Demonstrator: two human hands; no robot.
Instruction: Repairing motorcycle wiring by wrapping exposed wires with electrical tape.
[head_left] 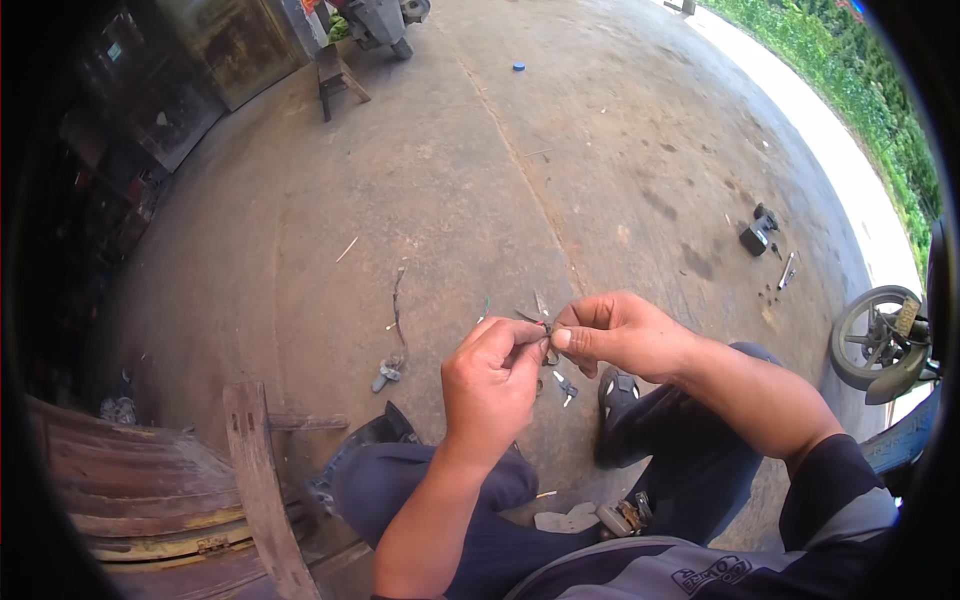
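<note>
Wearing a grey-and-dark shirt [620, 572] closest to the camera. Holding a small dark piece [546, 327] in narrow pinches of left hand [490, 372] and right hand [630, 336], squarely between the two, raised above the concrete floor [420, 180].

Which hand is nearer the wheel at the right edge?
Right. The right hand is to the wheel's left; the left hand is farther left.

Little wooden stool [331, 68] up top near a parked vehicle [373, 22], tiny blue round thing [518, 67] lying on the concrete floor [420, 180], some wheel [878, 333] way off on the right, and a bunch of greenery [850, 80] past the bright strip [802, 105].
</note>
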